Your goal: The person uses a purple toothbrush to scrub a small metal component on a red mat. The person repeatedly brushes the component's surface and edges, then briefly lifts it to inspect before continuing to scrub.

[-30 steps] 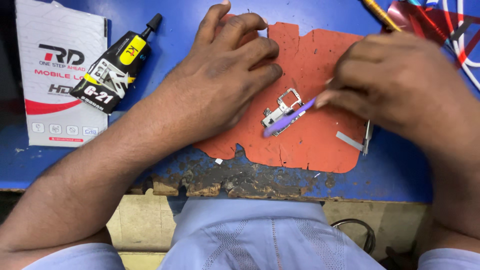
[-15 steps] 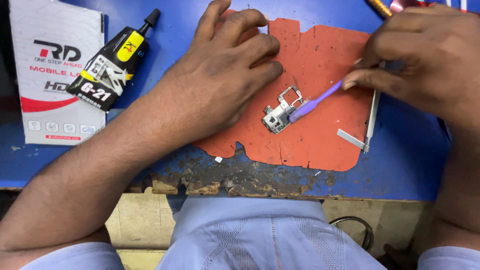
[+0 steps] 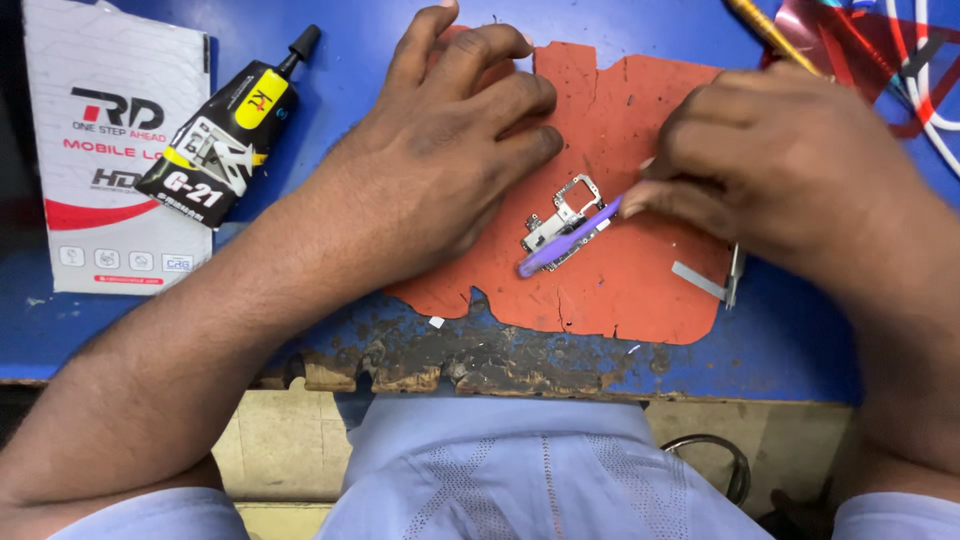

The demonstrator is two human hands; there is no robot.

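Our right hand point(image 3: 790, 165) is closed in a pinch around the top of a purple tool point(image 3: 568, 238), and we lay the tool's thin shaft across a small metal part point(image 3: 560, 220), its tip just past the part's lower left edge. Our left hand point(image 3: 450, 150) holds nothing: it lies palm down with the fingers spread and bent, the fingertips pressing on the red mat point(image 3: 620, 290) just beside the part, though we cannot tell whether any finger touches it.

The part sits near the middle of the mat, between our two hands. We judge it very light, stiff and thin, a stamped frame with an open window and small tabs, so it would bend or skid easily under a hard push. The safest hold looks to be by its outer edges, or pinned flat against the mat, which seems grippy enough to stop it sliding. The tool looks like light plastic, and some flex is likely.

Farther out, a small grey strip point(image 3: 698, 280) lies on the mat's right side, with a thin metal piece point(image 3: 735, 275) at the edge beside it, both close under our right wrist. A black glue tube point(image 3: 225, 140) rests on the blue table point(image 3: 300, 70) to the left, partly overlapping a white box point(image 3: 100, 200). Cables point(image 3: 920, 70) lie at the top right, well apart. The table's front edge is chipped and worn.
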